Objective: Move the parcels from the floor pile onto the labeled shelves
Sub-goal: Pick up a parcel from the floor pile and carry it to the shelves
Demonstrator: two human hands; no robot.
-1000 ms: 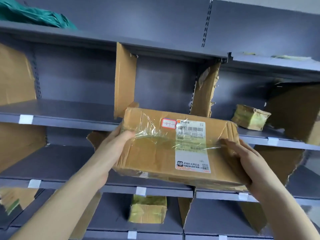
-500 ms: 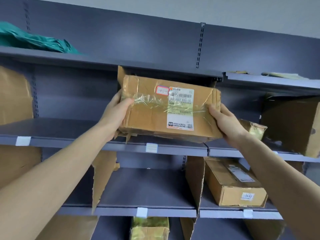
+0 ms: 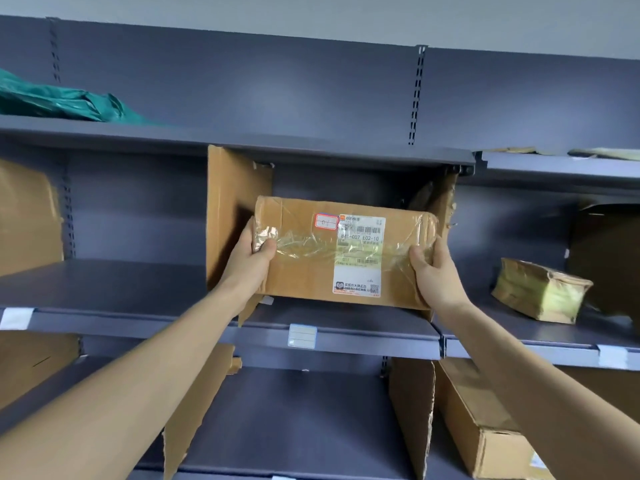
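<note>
Head view: a brown cardboard parcel [image 3: 343, 252] is held at the level of the middle shelf [image 3: 346, 336], in the bay between two upright cardboard dividers [image 3: 235, 216]; its lower edge sits at or just above the shelf surface, and contact cannot be confirmed. The parcel is a wide, flat box with dented corners, wrapped across its front with wrinkled clear tape. A white shipping label [image 3: 360, 254] with barcodes and the printed code "841-007 E02-10" covers the right centre of the front face, and a small red-bordered sticker [image 3: 326, 222] sits just beside the label's upper left corner. The left hand [image 3: 254, 259] grips the parcel's left end, thumb on the front face, fingers curled round the side. The right hand [image 3: 434, 271] grips the right end in the same manner. A blue-white tag [image 3: 302, 336] is fixed to the shelf's front lip below the parcel.
</note>
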